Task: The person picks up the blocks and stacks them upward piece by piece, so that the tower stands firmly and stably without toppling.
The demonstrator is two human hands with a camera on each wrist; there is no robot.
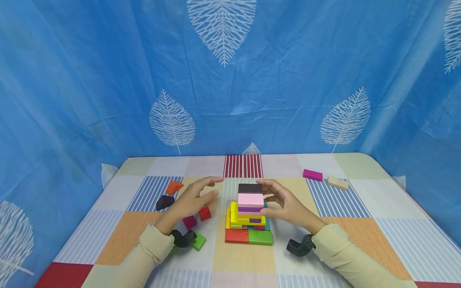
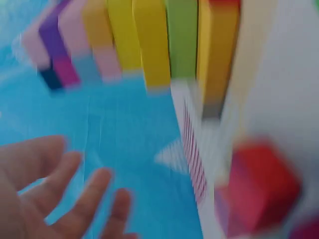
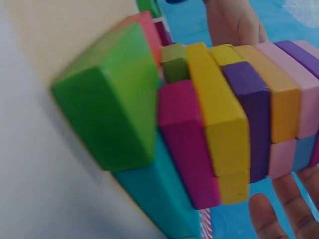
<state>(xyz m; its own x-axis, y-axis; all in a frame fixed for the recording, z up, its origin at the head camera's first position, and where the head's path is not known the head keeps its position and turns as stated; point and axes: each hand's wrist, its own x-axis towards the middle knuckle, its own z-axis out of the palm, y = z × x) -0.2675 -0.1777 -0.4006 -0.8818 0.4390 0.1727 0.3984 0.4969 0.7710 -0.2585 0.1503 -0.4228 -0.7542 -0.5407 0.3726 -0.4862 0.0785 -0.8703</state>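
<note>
A tiered stack of colored wooden blocks (image 1: 250,220) stands mid-table. A red block (image 1: 236,236) and green block (image 1: 261,237) form its front base, yellow and purple layers rise above, and a pink block (image 1: 250,200) and dark block (image 1: 250,188) top it. Left of the stack, my left hand (image 1: 192,200) hovers apart from it, fingers loosely extended and nothing held. My right hand (image 1: 288,206) is at the stack's right side, thumb overlapping the purple layer and index fingertip beside the dark block. In the right wrist view its relaxed fingers (image 3: 299,214) reach behind the upper layers.
Loose blocks lie around my left hand: orange (image 1: 174,187), black (image 1: 165,202), red (image 1: 205,213), magenta (image 1: 189,222) and green (image 1: 199,241). At the back right are a magenta block (image 1: 312,175) and a beige block (image 1: 337,183). A blue leaf-patterned curtain (image 1: 273,80) surrounds the table.
</note>
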